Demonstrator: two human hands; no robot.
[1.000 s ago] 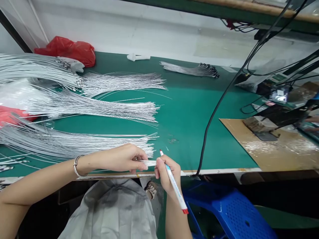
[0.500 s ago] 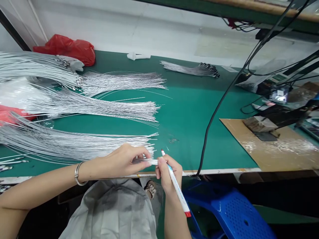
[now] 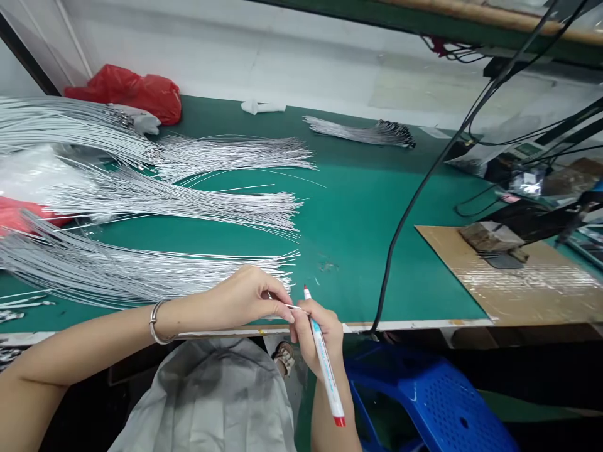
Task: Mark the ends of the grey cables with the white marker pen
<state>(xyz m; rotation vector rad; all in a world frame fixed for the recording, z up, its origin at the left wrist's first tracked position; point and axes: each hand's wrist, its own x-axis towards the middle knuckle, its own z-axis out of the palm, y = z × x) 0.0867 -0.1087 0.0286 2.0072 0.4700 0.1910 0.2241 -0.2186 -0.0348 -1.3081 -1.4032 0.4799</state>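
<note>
My left hand pinches thin silvery wires near the table's front edge, with a metal bangle on its wrist. My right hand is closed and meets the left fingertips at the wire ends. It also holds a white marker pen with red ends, slanting across the palm, red tip up and away from me. How many wires are between the fingers I cannot tell. Beside and behind my left hand lies a long bundle of the same wires.
Two more wire bundles, a middle one and a rear one, lie on the green table. A short bundle rests near the wall. A black cable hangs down. Cardboard lies right; a blue stool stands below.
My left hand has slid right until its fingertips meet my right hand, so less wire shows between them. The marker has swung to a steeper angle, its lower end moving left.
</note>
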